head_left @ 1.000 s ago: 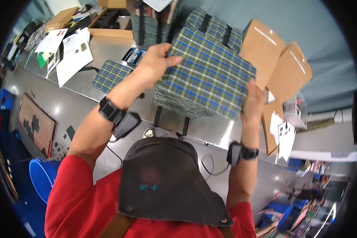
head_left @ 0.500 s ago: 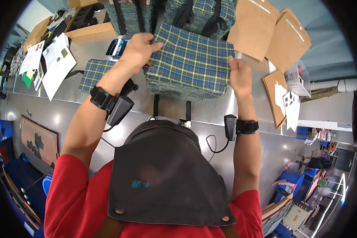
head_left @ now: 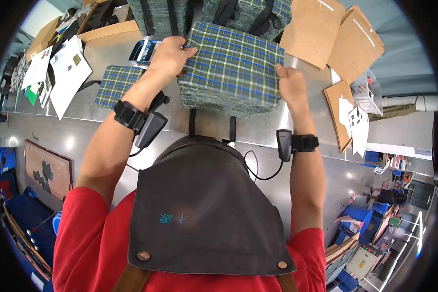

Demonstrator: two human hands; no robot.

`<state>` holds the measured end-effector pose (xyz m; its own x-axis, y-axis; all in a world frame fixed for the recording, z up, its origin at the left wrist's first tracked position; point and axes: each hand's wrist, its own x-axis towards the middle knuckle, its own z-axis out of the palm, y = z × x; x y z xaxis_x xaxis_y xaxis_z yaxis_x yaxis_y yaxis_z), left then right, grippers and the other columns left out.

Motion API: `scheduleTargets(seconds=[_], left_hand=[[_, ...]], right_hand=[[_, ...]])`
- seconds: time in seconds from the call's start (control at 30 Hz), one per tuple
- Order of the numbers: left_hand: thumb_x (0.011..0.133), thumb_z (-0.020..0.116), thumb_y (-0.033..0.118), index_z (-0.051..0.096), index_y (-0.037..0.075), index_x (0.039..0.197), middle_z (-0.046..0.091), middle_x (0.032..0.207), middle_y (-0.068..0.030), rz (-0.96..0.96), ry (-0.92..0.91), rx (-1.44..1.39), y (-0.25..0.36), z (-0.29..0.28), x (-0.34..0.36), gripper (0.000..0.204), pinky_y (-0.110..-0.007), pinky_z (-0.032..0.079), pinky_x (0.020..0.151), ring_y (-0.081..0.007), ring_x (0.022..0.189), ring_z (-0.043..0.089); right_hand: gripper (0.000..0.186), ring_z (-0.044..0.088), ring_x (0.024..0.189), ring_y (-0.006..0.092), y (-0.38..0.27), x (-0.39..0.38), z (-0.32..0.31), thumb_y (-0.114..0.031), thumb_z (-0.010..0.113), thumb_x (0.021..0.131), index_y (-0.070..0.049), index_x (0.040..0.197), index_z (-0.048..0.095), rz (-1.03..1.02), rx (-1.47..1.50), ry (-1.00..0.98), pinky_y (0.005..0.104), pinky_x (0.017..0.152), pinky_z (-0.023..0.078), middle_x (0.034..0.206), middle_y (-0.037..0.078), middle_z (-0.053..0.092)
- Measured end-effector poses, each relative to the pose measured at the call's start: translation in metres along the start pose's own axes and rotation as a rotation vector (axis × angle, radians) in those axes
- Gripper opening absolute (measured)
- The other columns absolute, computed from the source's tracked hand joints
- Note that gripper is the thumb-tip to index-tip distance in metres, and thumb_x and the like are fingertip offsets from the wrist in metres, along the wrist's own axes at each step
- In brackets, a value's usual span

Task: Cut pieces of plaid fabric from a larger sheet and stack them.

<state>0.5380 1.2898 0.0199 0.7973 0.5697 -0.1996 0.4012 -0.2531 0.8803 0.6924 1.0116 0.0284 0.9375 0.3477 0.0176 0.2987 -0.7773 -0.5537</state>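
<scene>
A thick stack of green, blue and white plaid cloth pieces (head_left: 224, 103) with frayed edges lies on the metal table in front of me. Its top plaid cloth piece (head_left: 233, 61) lies over the pile between my hands. My left hand (head_left: 171, 57) pinches this piece at its upper left edge, thumb on top. At its right edge, my right hand (head_left: 291, 86) is closed with thumb and fingers together on the cloth border. Another plaid piece (head_left: 116, 86) with a black strap lies flat to the left, partly behind my left forearm.
More strapped plaid bundles (head_left: 248, 17) stand behind the stack. A blue tray (head_left: 142, 52) sits beyond my left wrist. Brown card envelopes (head_left: 310, 31) and a clear plastic bin (head_left: 366, 90) are at the right. White papers (head_left: 68, 78) and an open carton (head_left: 109, 31) lie at the left.
The top cloth piece has moved down closer onto the stack, its near edge blurred. My right hand has shifted slightly toward the left; my left hand keeps its pinch.
</scene>
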Motion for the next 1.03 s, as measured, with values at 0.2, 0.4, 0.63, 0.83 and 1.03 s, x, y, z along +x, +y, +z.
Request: scheduleTargets(seconds=[0.2, 0.4, 0.63, 0.83, 1.03], left_hand=[[0.095, 0.072, 0.017, 0.069, -0.01, 0.108, 0.071, 0.088, -0.0175, 0.183, 0.151, 0.22, -0.007, 0.009, 0.003, 0.03, -0.036, 0.052, 0.074, -0.021, 0.081, 0.068], [0.095, 0.072, 0.022, 0.07, -0.008, 0.109, 0.072, 0.087, -0.021, 0.201, 0.21, 0.328, -0.001, 0.009, 0.001, 0.033, -0.039, 0.054, 0.07, -0.0273, 0.079, 0.072], [0.095, 0.071, 0.024, 0.069, -0.006, 0.108, 0.073, 0.087, -0.0241, 0.249, 0.285, 0.439, -0.009, 0.009, 0.005, 0.032, -0.041, 0.054, 0.062, -0.0306, 0.072, 0.073], [0.095, 0.071, 0.026, 0.067, -0.005, 0.107, 0.07, 0.094, -0.0293, 0.318, 0.317, 0.45, -0.009, 0.015, -0.002, 0.033, -0.047, 0.053, 0.081, -0.0457, 0.094, 0.069], [0.095, 0.07, 0.025, 0.068, -0.002, 0.108, 0.071, 0.098, -0.0279, 0.276, 0.326, 0.471, -0.006, 0.016, 0.0, 0.03, -0.048, 0.054, 0.083, -0.0453, 0.097, 0.07]], right_hand=[[0.049, 0.068, 0.098, 0.048, 0.004, 0.005, 0.002, -0.036, 0.054, 0.103, 0.008, 0.092, 0.072, 0.001, -0.01, -0.025, 0.0512, 0.09, 0.051, 0.097, 0.032, 0.071], [0.05, 0.067, 0.098, 0.0491, -0.001, 0.01, -0.003, -0.037, 0.054, 0.103, 0.008, 0.091, 0.071, 0.0, -0.064, -0.048, 0.0517, 0.09, 0.051, 0.098, 0.033, 0.07], [0.05, 0.066, 0.101, 0.0502, -0.005, 0.01, -0.001, -0.037, 0.053, 0.103, 0.008, 0.092, 0.071, -0.023, -0.073, -0.032, 0.0518, 0.091, 0.051, 0.099, 0.034, 0.069], [0.049, 0.067, 0.101, 0.0499, 0.0, 0.011, 0.005, -0.035, 0.051, 0.105, 0.008, 0.095, 0.071, -0.064, -0.127, -0.014, 0.0519, 0.092, 0.051, 0.099, 0.033, 0.07], [0.051, 0.066, 0.107, 0.049, -0.006, 0.014, 0.001, -0.04, 0.052, 0.105, 0.008, 0.098, 0.071, -0.048, -0.165, -0.045, 0.0517, 0.096, 0.05, 0.104, 0.033, 0.07]])
